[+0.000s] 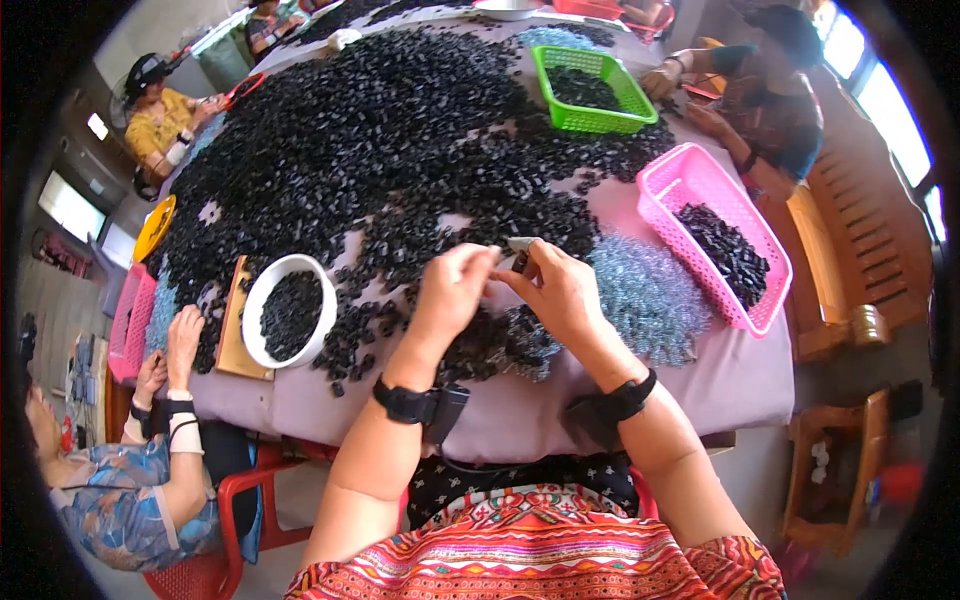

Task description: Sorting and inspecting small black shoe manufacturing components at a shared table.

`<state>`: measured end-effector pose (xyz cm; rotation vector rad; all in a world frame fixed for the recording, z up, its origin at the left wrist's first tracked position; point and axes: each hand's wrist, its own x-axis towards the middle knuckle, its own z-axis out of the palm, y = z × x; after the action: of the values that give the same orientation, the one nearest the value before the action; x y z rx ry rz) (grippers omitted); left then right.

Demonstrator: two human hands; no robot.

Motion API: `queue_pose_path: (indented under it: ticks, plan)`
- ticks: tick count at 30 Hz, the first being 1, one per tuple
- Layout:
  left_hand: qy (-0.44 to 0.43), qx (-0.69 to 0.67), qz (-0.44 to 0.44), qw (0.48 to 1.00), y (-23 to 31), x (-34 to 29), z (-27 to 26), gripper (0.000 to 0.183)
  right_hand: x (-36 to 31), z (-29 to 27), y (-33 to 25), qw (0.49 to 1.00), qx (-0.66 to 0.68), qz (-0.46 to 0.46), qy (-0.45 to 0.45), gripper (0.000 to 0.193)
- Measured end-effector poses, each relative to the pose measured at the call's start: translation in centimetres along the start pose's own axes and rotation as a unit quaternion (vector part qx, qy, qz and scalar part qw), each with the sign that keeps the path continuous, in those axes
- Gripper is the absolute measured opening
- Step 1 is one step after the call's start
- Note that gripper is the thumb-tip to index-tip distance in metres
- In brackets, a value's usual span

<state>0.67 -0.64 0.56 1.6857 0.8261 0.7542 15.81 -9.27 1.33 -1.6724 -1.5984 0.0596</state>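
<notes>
Grip: right hand (562,295) pinching small dark piece (519,263); left hand (452,290), cannot tell.

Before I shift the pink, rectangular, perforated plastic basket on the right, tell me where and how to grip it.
Take the pink, rectangular, perforated plastic basket by the rim at its two short ends, coming from above. It is long and open-topped, and its rim stands clear of the small black pieces inside. The heap of clear bluish plastic pieces would probably crowd a grip on its left long side.
</notes>
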Motion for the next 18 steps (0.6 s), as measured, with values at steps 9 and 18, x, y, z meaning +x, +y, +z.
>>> queue_pose_path:
  ticks: [9, 18]
  plan:
    - [0.059, 0.275, 0.077, 0.957, -1.9, 0.0, -1.4, 0.039, 2.0, -4.6, 2.7, 0.882, 0.352, 0.155, 0.271, 0.047]
    - [0.043, 0.278, 0.066, 0.957, -2.2, 0.4, -1.7, 0.036, 2.1, -6.6, 5.0, 0.881, 0.386, 0.149, 0.229, 0.040]
